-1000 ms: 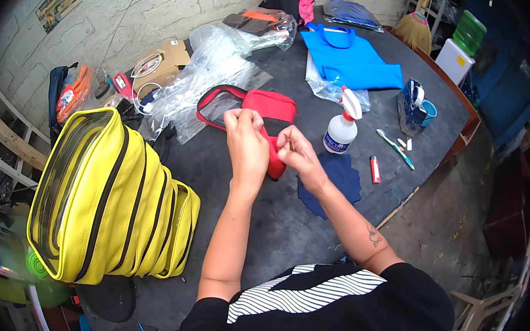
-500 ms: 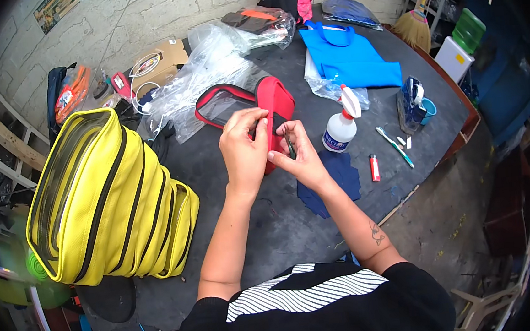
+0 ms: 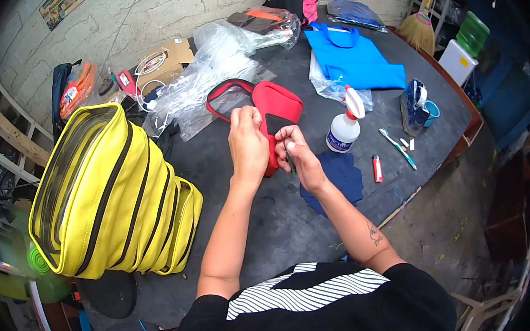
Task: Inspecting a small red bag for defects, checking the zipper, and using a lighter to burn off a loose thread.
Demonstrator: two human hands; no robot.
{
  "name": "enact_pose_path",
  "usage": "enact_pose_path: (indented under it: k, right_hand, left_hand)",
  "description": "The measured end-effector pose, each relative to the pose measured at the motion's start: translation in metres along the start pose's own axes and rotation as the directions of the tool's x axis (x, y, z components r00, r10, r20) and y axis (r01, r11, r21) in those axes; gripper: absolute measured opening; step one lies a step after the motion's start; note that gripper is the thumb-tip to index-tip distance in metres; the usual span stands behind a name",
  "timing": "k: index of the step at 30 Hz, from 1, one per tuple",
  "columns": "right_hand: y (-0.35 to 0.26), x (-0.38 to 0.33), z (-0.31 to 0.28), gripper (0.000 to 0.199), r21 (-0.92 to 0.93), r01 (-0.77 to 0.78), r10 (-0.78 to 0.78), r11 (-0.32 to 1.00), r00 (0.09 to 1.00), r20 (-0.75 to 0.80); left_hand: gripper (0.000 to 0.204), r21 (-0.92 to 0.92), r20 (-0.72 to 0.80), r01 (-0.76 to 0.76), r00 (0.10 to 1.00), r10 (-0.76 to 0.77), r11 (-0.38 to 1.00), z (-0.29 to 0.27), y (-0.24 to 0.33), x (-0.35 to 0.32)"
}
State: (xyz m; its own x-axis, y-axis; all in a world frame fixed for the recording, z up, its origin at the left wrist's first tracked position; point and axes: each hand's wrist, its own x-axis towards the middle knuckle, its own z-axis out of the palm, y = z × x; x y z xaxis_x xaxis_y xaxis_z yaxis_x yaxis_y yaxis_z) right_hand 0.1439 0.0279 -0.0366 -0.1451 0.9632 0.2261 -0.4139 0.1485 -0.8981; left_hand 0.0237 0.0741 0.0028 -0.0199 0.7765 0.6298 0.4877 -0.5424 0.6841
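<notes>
A red fabric bag (image 3: 279, 101) with a black inside lies in front of me, its curved black-and-red zip flap (image 3: 228, 88) standing up at the left. My left hand (image 3: 249, 146) is closed at the bag's near edge and pinches it; the fingertips are partly turned from view. Just right of it, my right hand (image 3: 303, 162) has its fingers curled round a small, slim dark-green tool (image 3: 290, 162), mostly hidden in the palm. Under the right wrist lies a dark blue cloth (image 3: 336, 187).
A large yellow bag (image 3: 110, 198) with black zips stands at left. To the right are a spray bottle (image 3: 343, 127), a red lighter (image 3: 377, 169), a toothbrush (image 3: 398, 149) and a blue cup (image 3: 431, 112). Behind lie clear plastic bags (image 3: 212, 63) and a blue tote bag (image 3: 357, 63).
The red bag has turned, so more of its red face shows. My left fingers have curled tighter, and my right hand has rotated and drawn slightly away from the edge with the tool.
</notes>
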Motion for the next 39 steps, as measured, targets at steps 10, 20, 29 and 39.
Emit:
enact_pose_path:
  k: [10, 20, 29, 39]
  right_hand:
    - [-0.013, 0.0, 0.012, 0.026, -0.217, 0.234, -0.273, 0.948, 0.946, -0.176]
    - [-0.044, -0.001, 0.015, 0.029, -0.953, 0.208, -0.511, 0.22, 0.857, 0.069]
    - [-0.046, -0.004, 0.02, 0.03, -0.968, 0.251, -0.547, 0.003, 0.81, 0.208]
    - [-0.043, -0.002, 0.021, 0.022, -0.985, 0.173, -0.537, 0.003, 0.831, 0.144]
  left_hand:
    - [0.011, -0.311, 0.082, 0.159, 0.987, -0.14, 0.937, 0.002, 0.005, -0.014]
    - [0.007, -0.251, -0.105, 0.029, 0.993, -0.057, 0.968, 0.012, 0.012, -0.022]
    - [0.009, -0.184, -0.13, -0.053, 0.991, 0.029, 0.982, 0.013, 0.015, -0.019]
    - [0.007, -0.199, -0.116, -0.039, 0.993, 0.015, 0.979, 0.019, 0.015, -0.022]
